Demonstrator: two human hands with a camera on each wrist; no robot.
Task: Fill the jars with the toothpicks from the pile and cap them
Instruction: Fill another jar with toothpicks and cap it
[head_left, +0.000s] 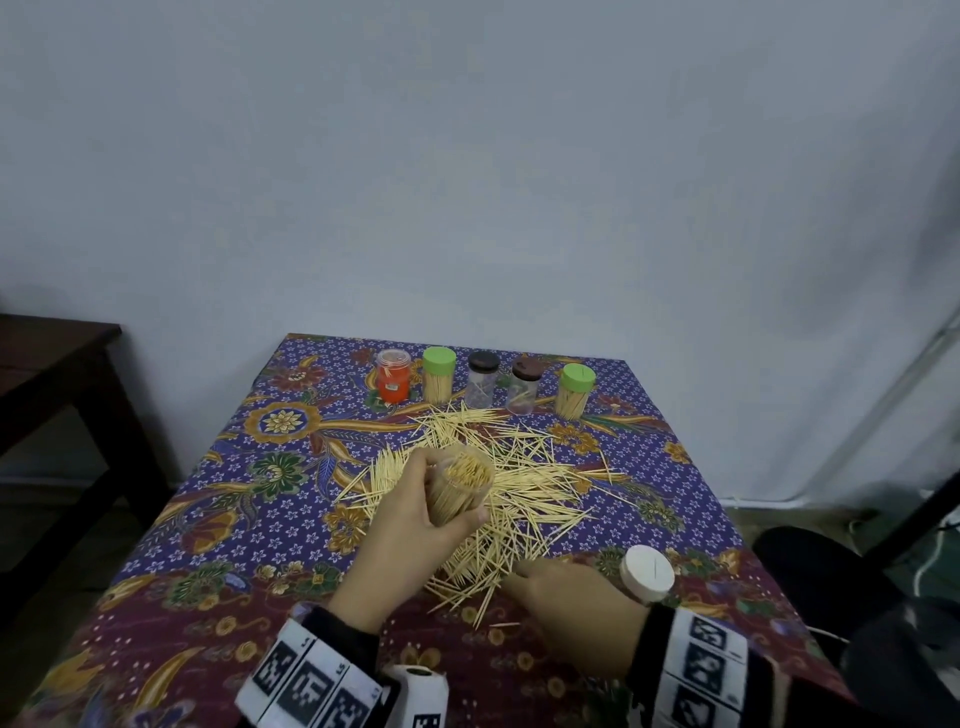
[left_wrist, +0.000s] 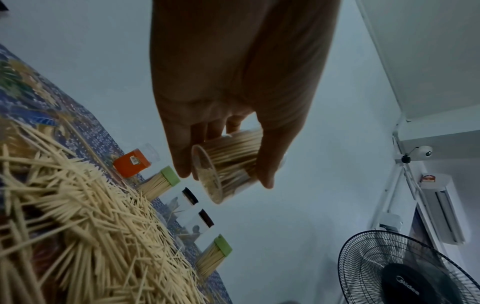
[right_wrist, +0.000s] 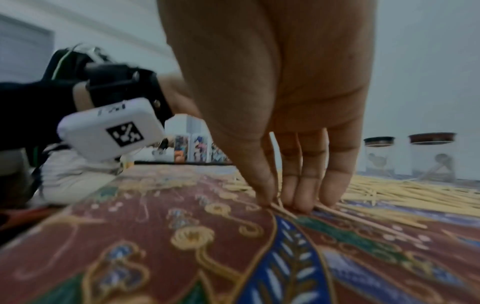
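1. Head view: at centre frame the left hand (head_left: 415, 512) wraps round an uncapped jar (head_left: 460, 488), tilted with its mouth up and away, packed with toothpicks. It is held just above the pile (head_left: 519, 499), presumably so more sticks can be fed in. At lower right the right hand (head_left: 571, 618) reaches to the near edge of the pile; its fingertips are hidden under the hand. A white cap (head_left: 647, 574) lies just beside that wrist, likely kept ready for this jar. Five jars (head_left: 483, 384) line the far edge of the tablecloth (head_left: 208, 519); two green-capped ones look full, two dark-capped ones nearly empty.

2. Left wrist view: fingers (left_wrist: 182, 156) and thumb curl round the jar (left_wrist: 228, 166) at centre. The jar's far end is covered by the palm. The pile (left_wrist: 78, 216) fills the lower left.

3. Right wrist view: at centre, thumb and fingertips (right_wrist: 298, 197) press down, pinching a few loose toothpicks (right_wrist: 285, 211) against the cloth (right_wrist: 182, 246), a gathering grip. How many sticks it holds is blurred. Two dark-capped jars (right_wrist: 431, 156) stand at right, contents unclear.
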